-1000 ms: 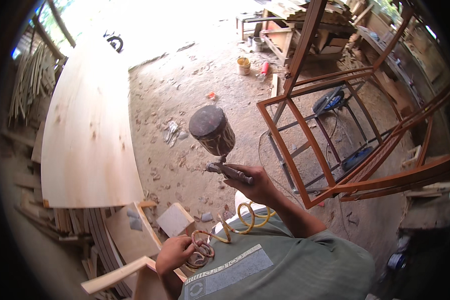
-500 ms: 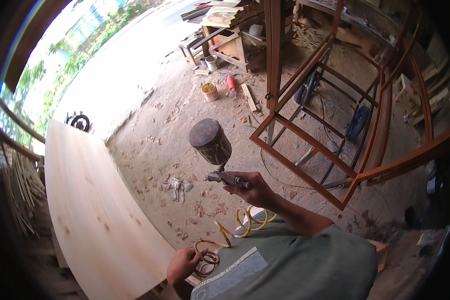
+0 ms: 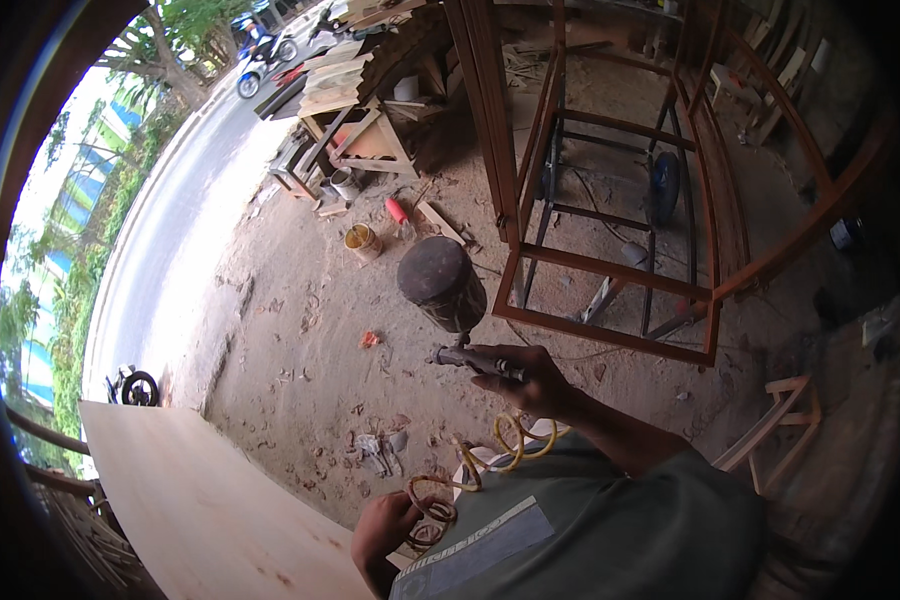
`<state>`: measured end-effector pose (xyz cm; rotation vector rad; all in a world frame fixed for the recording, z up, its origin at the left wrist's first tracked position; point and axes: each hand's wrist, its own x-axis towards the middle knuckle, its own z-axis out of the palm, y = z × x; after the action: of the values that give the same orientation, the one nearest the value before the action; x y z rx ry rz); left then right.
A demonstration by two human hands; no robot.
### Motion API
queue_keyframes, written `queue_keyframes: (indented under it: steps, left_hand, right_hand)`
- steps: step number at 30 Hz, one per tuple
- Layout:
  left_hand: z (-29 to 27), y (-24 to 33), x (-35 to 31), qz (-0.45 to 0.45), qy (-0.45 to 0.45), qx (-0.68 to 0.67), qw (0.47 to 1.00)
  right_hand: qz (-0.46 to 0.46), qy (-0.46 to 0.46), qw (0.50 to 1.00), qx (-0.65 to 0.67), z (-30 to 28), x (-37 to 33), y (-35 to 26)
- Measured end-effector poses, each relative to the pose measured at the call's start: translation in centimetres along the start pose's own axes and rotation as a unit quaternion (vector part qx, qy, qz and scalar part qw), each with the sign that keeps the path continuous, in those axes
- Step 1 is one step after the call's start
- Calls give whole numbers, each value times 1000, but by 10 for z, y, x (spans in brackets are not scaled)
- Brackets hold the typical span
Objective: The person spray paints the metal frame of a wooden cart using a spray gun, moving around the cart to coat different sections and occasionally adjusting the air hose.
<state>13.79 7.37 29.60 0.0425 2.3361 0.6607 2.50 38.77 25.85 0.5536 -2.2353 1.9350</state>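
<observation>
My right hand [image 3: 532, 382] is wrapped round the handle of a spray gun [image 3: 442, 290]. The gun's dark, stained cup sits on top, and its nozzle points left over the dirt floor. A coiled yellow hose [image 3: 515, 437], stained reddish brown at its lower loops, hangs in front of my green shirt. My left hand [image 3: 382, 527] is closed around the lower loops of that hose. Below and left of the left hand lies a broad pale wooden board [image 3: 185, 490], apart from the gun. The fingertips of my left hand are partly hidden.
A reddish-brown wooden frame [image 3: 610, 270] stands at the right, with a wheeled metal cart [image 3: 662, 190] behind it. Beyond the gun are a paint bucket [image 3: 363, 242], a red bottle [image 3: 396, 210] and a wood-stacked bench [image 3: 370, 140]. A small wooden stand [image 3: 785, 420] is at lower right.
My view has tilted up and turned, so the board sits lower and the frame higher. The road and a passing motorbike rider have come into sight. Both hands keep their holds.
</observation>
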Motion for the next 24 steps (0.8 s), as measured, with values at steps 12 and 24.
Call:
queue_keyframes:
  steps: [12,24]
  left_hand:
    - [-102,-24,95,285,-134,135,939]
    - [-74,109,186,296,-235,-14,926]
  right_hand:
    - [142,305,932,-135,-34,-70,-14]
    - [146,436,871,-174,-256,-14,83]
